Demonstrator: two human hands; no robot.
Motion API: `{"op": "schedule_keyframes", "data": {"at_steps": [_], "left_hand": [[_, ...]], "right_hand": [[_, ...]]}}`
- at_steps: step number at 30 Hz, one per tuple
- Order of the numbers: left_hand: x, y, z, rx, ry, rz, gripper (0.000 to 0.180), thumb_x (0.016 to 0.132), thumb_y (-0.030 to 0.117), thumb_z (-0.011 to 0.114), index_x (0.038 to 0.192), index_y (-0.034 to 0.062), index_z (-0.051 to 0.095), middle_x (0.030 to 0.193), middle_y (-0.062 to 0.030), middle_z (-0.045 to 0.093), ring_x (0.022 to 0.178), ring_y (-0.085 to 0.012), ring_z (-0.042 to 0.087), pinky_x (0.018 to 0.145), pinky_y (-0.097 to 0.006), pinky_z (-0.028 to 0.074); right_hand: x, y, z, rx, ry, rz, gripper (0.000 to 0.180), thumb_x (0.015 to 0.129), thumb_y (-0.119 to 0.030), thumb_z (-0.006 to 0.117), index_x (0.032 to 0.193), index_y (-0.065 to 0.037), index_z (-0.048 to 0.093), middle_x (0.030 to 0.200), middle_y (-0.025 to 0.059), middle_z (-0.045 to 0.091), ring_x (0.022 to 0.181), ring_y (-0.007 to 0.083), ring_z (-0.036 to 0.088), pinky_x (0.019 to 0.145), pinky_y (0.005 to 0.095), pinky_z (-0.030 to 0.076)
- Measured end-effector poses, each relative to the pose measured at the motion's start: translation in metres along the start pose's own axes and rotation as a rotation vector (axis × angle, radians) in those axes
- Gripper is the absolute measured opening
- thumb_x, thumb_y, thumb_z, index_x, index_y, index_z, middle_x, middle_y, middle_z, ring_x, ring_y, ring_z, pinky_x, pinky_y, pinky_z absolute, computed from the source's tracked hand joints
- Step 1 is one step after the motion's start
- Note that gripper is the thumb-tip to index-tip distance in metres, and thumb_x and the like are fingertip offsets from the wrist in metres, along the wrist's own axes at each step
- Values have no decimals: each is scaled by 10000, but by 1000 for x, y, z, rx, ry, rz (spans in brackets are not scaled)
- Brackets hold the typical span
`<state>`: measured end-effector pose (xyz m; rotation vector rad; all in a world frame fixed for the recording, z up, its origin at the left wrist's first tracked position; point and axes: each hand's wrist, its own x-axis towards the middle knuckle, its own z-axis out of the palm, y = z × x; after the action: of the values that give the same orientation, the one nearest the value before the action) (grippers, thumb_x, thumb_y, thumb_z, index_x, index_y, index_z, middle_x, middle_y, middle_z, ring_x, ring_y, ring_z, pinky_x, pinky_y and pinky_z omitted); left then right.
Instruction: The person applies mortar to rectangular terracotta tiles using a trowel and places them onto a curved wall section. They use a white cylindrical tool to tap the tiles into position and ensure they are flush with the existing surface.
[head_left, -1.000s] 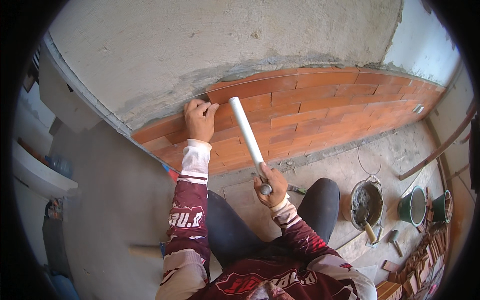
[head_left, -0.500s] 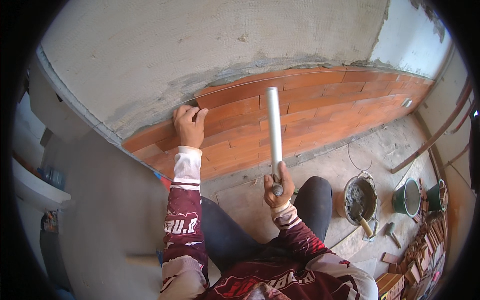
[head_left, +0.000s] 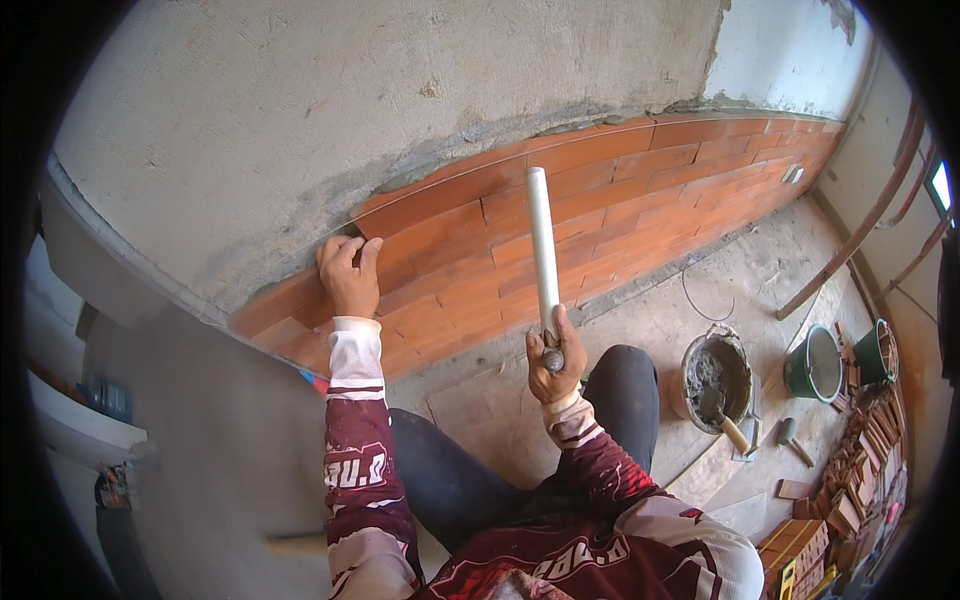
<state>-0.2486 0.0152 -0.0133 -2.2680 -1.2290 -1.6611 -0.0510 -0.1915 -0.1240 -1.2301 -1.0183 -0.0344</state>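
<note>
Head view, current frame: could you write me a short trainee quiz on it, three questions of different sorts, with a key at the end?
1. Open question: which hand grips the pale rod?

2. Multiple choice: what is in the bucket nearest the right knee?
A) loose bricks
B) a grey, wet-looking mix
C) clear water

3. True or false: the left hand has its fingers at the left end of the top brick row.

Key:
1. The right hand.
2. B.
3. True.
</note>
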Motion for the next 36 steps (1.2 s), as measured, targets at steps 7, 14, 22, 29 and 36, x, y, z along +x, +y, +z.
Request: {"op": "schedule_keyframes", "data": {"at_steps": [7, 14, 22, 29, 36], "left_hand": [[0, -4, 0, -9, -29, -21, 201, 775, 173, 759, 799, -10, 680, 839, -103, 600, 849, -285, 533, 774, -388, 425], [-1, -3, 0, 6, -24, 6, 213, 783, 188, 755, 803, -8, 676, 843, -102, 598, 859, -288, 532, 780, -395, 424], [-1, -2, 0, -1, -27, 12, 202, 794, 182, 748, 813, -5, 673, 850, -107, 595, 857, -297, 530, 779, -400, 424], [-1, -2, 1, -4, -26, 8, 210, 799, 192, 744, 805, -4, 667, 848, -105, 584, 862, -298, 523, 777, -402, 423], [-2, -3, 3, 12, -9, 22, 223, 794, 204, 749, 802, -5, 672, 856, -113, 599, 862, -299, 527, 769, -407, 424]], "right_hand": [[6, -2, 2, 0, 8, -22, 548, 799, -23, 713, 1310, 9, 518, 979, 168, 632, 771, 216, 640, 703, 305, 514], [9, -2, 4, -5, 65, -90, 541, 809, -20, 706, 1316, 1, 518, 914, 140, 613, 737, 188, 612, 671, 293, 503], [12, -6, -3, 10, 34, -39, 549, 808, -24, 708, 1321, -1, 513, 945, 150, 621, 755, 204, 616, 686, 299, 503], [14, -9, -2, -43, 33, -90, 539, 809, -30, 711, 1309, 16, 517, 967, 160, 634, 783, 219, 636, 706, 303, 507], [9, -6, -3, 18, 4, -7, 523, 805, -17, 710, 1294, 24, 529, 988, 173, 636, 796, 220, 644, 713, 304, 511]]}}
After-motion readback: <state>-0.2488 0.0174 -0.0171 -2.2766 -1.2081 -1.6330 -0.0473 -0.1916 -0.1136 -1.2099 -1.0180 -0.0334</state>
